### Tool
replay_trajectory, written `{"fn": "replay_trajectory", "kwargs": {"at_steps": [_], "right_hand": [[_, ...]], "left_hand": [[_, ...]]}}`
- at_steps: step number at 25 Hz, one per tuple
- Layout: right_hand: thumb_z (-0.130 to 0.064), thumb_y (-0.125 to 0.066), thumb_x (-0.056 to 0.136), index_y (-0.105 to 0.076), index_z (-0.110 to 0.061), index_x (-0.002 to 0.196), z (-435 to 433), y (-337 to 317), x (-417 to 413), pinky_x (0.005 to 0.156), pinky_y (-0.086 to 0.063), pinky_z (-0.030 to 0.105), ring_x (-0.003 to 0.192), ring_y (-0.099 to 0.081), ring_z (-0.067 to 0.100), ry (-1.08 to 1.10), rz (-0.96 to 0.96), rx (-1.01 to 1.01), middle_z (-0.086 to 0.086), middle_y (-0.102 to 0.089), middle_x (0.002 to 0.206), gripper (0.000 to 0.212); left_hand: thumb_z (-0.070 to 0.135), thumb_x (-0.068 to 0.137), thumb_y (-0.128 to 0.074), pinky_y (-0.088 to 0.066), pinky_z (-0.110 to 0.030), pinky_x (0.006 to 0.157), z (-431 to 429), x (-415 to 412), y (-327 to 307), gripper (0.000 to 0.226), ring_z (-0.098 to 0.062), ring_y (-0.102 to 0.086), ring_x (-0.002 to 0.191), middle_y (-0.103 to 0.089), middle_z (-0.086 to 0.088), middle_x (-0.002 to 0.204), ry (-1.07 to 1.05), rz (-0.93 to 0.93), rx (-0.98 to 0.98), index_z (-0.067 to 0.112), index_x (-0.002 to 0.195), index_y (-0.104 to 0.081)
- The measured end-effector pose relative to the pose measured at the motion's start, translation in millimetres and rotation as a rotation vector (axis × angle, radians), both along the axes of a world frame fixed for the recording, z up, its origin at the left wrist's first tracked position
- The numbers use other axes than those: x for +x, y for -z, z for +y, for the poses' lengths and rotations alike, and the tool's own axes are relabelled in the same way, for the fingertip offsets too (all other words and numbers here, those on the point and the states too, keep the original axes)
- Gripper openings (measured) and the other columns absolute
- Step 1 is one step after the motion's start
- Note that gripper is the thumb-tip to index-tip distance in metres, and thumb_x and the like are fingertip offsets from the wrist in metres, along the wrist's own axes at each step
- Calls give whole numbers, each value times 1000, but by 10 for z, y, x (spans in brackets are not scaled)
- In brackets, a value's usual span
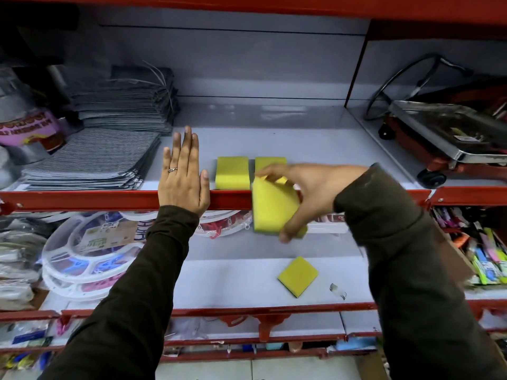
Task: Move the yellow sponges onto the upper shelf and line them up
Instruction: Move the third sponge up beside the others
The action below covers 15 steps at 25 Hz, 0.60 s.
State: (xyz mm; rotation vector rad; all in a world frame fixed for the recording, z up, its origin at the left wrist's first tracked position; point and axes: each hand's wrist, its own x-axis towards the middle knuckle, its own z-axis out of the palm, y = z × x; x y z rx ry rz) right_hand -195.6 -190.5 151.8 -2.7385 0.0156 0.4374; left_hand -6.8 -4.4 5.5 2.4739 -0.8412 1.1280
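Observation:
Two yellow sponges stand side by side on the upper shelf (274, 138) near its red front edge: the left sponge (232, 173) and the right sponge (270, 163), partly hidden by my right hand. My right hand (304, 187) is shut on a third yellow sponge (273, 207), held tilted in front of the shelf edge, just right of the pair. My left hand (183, 171) lies flat and open on the shelf edge, left of the sponges, a ring on one finger. A fourth yellow sponge (298, 276) with a dark underside lies on the lower shelf (233, 283).
Stacks of striped grey cloths (96, 160) fill the upper shelf's left side. A metal scale on a red wheeled base (444, 138) stands to the right behind a divider. White round plastic hangers (82, 253) sit on the lower shelf's left, pens (485, 250) on its right.

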Motion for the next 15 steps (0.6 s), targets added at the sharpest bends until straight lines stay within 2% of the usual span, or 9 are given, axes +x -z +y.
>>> {"fn": "replay_trajectory", "kwargs": {"at_steps": [3,5,9,11,13,15], "right_hand": [[-35,-93,58,-21,-29,153,-476,-40,358,104,-35,26,137,-43,22,167,-136,-138,0,-40,153,120],[-30,-92,58,-16,-25,155,-759,62,590,109,-37,32,142,-39,26,245,-112,-207,5,-35,158,123],[-23,-86,66,-6,-29,156,-985,268,829,111,-41,36,142,-39,26,236,104,-258,0,-32,160,120],[-20,-84,69,-3,-29,156,-1011,305,868,112,-40,37,144,-36,25,239,143,-256,-3,-28,162,120],[-21,-87,67,-3,-28,156,-1012,273,838,114,-38,38,146,-33,25,258,107,-240,-2,-24,164,123],[-20,-89,65,-13,-26,155,-966,171,694,113,-38,37,144,-37,26,279,-22,-191,1,-30,161,118]], "left_hand": [[31,98,-23,7,-37,128,-4,12,4,68,-33,-9,156,-13,-19,167,-2,0,-1,0,158,-13],[31,98,-23,7,-37,128,-7,16,15,68,-32,-8,156,-14,-18,167,1,-7,-3,0,158,-13],[30,98,-25,6,-38,128,-1,32,10,68,-30,-7,156,-15,-18,167,-1,-32,-5,0,158,-15],[30,98,-24,5,-38,128,-2,33,10,68,-31,-8,155,-17,-19,166,3,-40,-5,0,158,-15],[31,98,-24,6,-38,128,-2,33,10,68,-31,-9,155,-17,-19,166,5,-38,-2,0,158,-15],[31,98,-24,7,-38,128,-5,31,14,68,-31,-8,155,-17,-19,166,2,-35,1,0,158,-15]]}}
